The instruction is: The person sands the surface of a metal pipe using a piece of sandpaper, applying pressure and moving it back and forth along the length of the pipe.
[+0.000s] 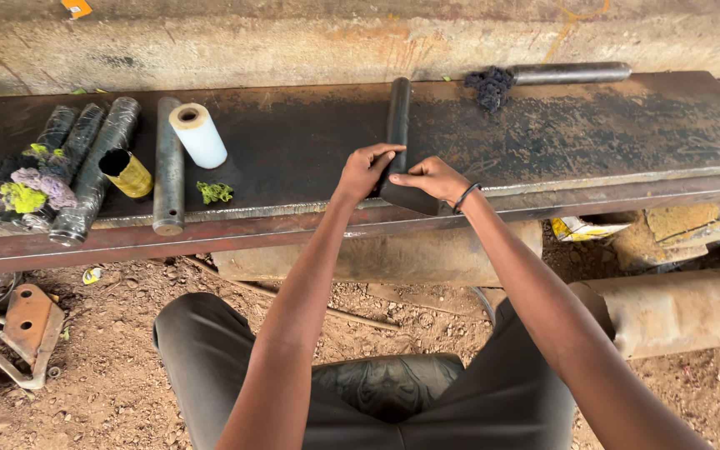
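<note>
Our left hand [366, 169] and right hand [432, 177] both gripped the dark rod [398, 125] lying on the counter [310, 142]; its near end looked wrapped, while wrapped rods [93, 158] lay finished at left.

Head-height view, downward, close over bench [293, 142]

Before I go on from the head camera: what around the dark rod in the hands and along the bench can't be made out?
- Near end of the dark rod, head view: covered by the left hand and right hand, so the grip underneath is hidden.
- Bundle of wrapped rods: ends hidden by coloured rag tufts.
- Bare rod at the back: its left end hidden by a dark rag.
- Metal bracket on the ground: cut by the left edge.
</note>
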